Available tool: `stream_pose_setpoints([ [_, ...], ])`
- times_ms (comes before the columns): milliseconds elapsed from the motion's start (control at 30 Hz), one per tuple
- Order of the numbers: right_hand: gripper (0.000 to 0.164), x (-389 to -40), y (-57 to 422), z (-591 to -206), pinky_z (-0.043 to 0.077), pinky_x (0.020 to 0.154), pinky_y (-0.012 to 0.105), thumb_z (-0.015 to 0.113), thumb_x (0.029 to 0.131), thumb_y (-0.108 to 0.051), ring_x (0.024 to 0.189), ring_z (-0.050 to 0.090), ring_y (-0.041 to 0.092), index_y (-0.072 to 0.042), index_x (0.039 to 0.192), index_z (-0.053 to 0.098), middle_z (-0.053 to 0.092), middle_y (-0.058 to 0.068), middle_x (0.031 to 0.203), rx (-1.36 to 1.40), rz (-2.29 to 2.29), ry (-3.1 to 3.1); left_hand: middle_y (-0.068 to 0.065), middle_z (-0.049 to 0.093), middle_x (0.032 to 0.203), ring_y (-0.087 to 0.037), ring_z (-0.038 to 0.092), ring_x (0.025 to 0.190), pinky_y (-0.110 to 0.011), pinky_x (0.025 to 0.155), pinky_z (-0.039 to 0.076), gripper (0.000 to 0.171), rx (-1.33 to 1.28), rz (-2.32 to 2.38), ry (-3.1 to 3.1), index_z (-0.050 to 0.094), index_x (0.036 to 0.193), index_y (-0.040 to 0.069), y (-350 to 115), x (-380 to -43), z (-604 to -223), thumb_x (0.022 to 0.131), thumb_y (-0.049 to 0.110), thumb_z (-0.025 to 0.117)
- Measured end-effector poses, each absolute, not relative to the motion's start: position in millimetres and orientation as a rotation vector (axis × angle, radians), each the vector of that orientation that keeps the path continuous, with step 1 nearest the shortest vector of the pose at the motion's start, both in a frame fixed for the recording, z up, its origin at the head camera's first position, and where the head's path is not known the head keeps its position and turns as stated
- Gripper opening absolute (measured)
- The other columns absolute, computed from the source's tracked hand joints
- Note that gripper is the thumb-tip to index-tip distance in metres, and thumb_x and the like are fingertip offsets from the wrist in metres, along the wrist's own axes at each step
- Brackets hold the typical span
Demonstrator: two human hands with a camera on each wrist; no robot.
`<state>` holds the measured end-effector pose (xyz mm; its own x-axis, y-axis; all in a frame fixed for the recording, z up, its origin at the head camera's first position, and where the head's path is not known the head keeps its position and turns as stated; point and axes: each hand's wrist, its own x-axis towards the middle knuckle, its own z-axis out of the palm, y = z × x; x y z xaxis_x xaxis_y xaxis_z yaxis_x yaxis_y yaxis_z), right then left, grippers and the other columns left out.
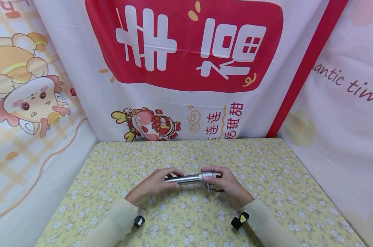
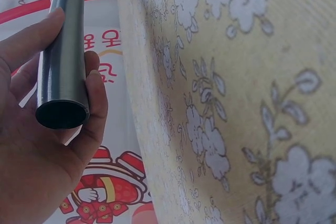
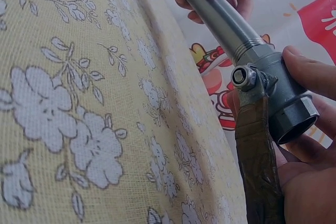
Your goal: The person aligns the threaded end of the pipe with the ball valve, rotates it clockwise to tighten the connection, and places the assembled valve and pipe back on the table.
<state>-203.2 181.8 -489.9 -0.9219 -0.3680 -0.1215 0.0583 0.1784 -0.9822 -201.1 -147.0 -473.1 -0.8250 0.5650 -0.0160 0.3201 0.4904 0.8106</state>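
Observation:
A smooth metal pipe [image 1: 186,179] is joined by its threaded end to a ball valve [image 3: 275,87]. My left hand [image 1: 161,181] grips the pipe near its open end; in the left wrist view the thumb and fingers wrap around the pipe [image 2: 64,66]. With my right hand [image 1: 221,181] I hold the valve body, thumb on one side and fingers beneath. The valve's lever handle [image 3: 257,156], wrapped in brown, hangs beside the body from a nut. Pipe and valve lie roughly level, above the table or close to it; the exact gap cannot be told.
A table [image 1: 118,164] with a yellow floral cloth lies under both hands. Printed fabric [image 1: 186,113] hangs behind it, and more fabric walls stand at the left [image 1: 59,164] and right [image 1: 335,164]. Each wrist carries a small black camera.

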Motion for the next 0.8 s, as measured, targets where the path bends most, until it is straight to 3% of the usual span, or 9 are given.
stream_pose_setpoints([
  [233, 0.048, -202.3, 183.2, -488.8, 0.059, 0.09, 0.041, 0.085, 0.097, -0.04, 0.114, 0.068, 0.025, -0.026, 0.141, 0.075, 0.066, 0.006, 0.146, -0.274, -1.798, 2.122, 0.002, 0.073, 0.128, -0.016, 0.068, 0.109, -0.037, 0.088, 0.056, 0.042, 0.76, 1.227, 2.478, 0.071, 0.143, 0.023, -145.5, -202.0, -472.5, 0.102, 0.021, 0.08],
  [500, 0.046, -202.0, 183.3, -489.3, 0.059, 0.089, 0.042, 0.083, 0.099, -0.035, 0.109, 0.068, 0.023, -0.022, 0.142, 0.074, 0.068, 0.007, 0.144, -0.334, -1.797, 2.152, 0.002, 0.073, 0.135, -0.015, 0.069, 0.116, -0.043, 0.099, 0.055, 0.046, 0.748, 1.194, 2.492, 0.07, 0.146, 0.026, -146.1, -201.6, -470.7, 0.102, 0.023, 0.081],
  [800, 0.051, -202.3, 183.5, -489.0, 0.057, 0.083, 0.039, 0.083, 0.1, -0.034, 0.101, 0.065, 0.022, -0.016, 0.146, 0.071, 0.068, 0.009, 0.145, -0.352, -1.79, 2.163, 0.003, 0.076, 0.128, -0.014, 0.069, 0.108, -0.04, 0.094, 0.054, 0.038, 0.77, 1.186, 2.483, 0.072, 0.143, 0.026, -145.7, -203.5, -470.9, 0.105, 0.028, 0.077],
])
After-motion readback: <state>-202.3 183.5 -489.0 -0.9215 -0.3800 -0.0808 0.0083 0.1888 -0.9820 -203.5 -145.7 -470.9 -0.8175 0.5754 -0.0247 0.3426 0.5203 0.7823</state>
